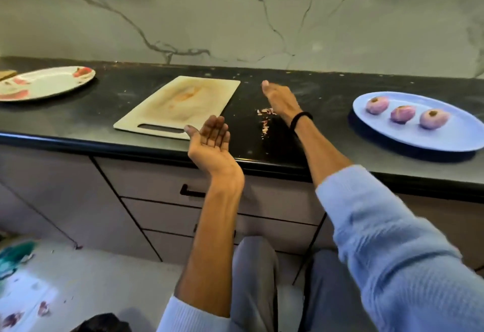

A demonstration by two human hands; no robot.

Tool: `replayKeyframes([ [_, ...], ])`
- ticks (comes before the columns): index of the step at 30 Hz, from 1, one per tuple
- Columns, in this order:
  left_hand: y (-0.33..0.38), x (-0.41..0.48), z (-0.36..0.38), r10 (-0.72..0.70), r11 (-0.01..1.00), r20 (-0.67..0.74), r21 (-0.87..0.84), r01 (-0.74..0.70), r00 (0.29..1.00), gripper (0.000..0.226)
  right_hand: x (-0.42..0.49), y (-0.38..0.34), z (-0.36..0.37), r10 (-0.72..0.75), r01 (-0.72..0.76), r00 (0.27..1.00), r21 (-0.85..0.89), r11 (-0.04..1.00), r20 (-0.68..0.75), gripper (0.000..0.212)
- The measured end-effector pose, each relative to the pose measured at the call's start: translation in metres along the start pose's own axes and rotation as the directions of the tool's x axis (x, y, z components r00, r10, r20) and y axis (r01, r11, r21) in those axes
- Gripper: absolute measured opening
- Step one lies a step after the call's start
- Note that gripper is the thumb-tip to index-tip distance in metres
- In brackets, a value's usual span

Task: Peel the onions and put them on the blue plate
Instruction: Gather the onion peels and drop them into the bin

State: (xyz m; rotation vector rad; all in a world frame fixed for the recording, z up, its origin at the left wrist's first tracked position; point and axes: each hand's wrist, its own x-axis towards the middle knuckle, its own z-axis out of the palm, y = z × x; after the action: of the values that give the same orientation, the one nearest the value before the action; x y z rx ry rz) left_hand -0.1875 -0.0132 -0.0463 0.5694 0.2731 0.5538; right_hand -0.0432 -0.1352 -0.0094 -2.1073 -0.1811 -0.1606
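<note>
Onions [403, 114] peeled, on plate [445, 138] — cleanup step. Right grip [281, 101] flat beside scraps [265, 112]; left grip [209, 141] cupped, empty — sweep next.

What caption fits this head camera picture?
Three peeled onions on the blue plate; right hand beside peel scraps, left hand cupped.

no readable text, labels or numbers

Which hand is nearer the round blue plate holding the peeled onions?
Right. The right hand is on the black counter, left of the round blue plate; the left hand is farther left, cupped palm-up at the counter edge.
</note>
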Motion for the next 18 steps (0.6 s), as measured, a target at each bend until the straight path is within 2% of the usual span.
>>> replayKeyframes([
  [4, -0.022, -0.009, 0.004, 0.179, 0.983, -0.143, 0.067, -0.171, 0.973, 0.055, 0.012, 0.015, 0.009, 0.060, -0.009, 0.966, -0.201, 0.980, 0.250, 0.064],
  [7, -0.026, -0.015, -0.007, 0.340, 0.940, -0.290, 0.131, -0.315, 0.894, 0.043, 0.003, 0.014, 0.011, 0.034, 0.049, 0.947, -0.247, 0.968, 0.321, 0.061],
  [9, -0.027, -0.018, -0.018, 0.327, 0.945, -0.397, 0.138, -0.297, 0.857, 0.037, -0.003, 0.016, 0.008, 0.022, 0.048, 0.943, -0.202, 0.978, 0.331, 0.059],
  [11, -0.025, -0.021, -0.031, 0.169, 0.985, -0.496, 0.054, -0.164, 0.852, 0.033, -0.012, 0.018, 0.006, 0.007, 0.049, 0.936, -0.149, 0.988, 0.353, 0.059],
  [13, -0.024, -0.025, -0.044, -0.139, 0.989, -0.518, -0.110, 0.095, 0.844, 0.034, -0.024, 0.019, 0.007, -0.012, 0.064, 0.927, -0.126, 0.990, 0.374, 0.060],
  [15, -0.025, -0.029, -0.057, -0.450, 0.893, -0.444, -0.227, 0.389, 0.775, 0.038, -0.038, 0.017, 0.009, -0.029, 0.081, 0.923, -0.120, 0.990, 0.385, 0.061],
  [18, -0.032, -0.035, -0.071, -0.688, 0.725, -0.268, -0.212, 0.655, 0.674, 0.052, -0.058, 0.011, 0.010, -0.033, 0.093, 0.918, -0.135, 0.986, 0.396, 0.062],
])
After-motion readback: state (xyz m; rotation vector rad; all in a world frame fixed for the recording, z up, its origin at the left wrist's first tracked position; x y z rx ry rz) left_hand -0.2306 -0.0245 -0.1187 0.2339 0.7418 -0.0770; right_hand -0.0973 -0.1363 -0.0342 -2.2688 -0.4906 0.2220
